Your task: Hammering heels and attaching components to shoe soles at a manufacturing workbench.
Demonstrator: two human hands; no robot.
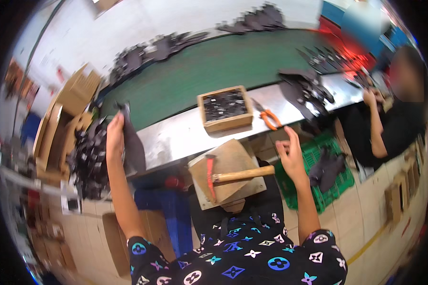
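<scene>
My left hand is closed around a dark, flat, sole-shaped piece, which hangs beside the metal ledge. Over the near side of the green crate, my right hand is raised with its fingers curved apart and nothing in them. Between my hands, a hammer with a red head and wooden handle lies on a square board at my lap. Beyond the board stands a wooden box of small black parts. Orange-handled pliers rest at the box's right.
A green belt runs behind the metal ledge, with dark pieces along its far edge. More dark pieces lie right. An open carton and a black heap are left. A green crate and a co-worker are right.
</scene>
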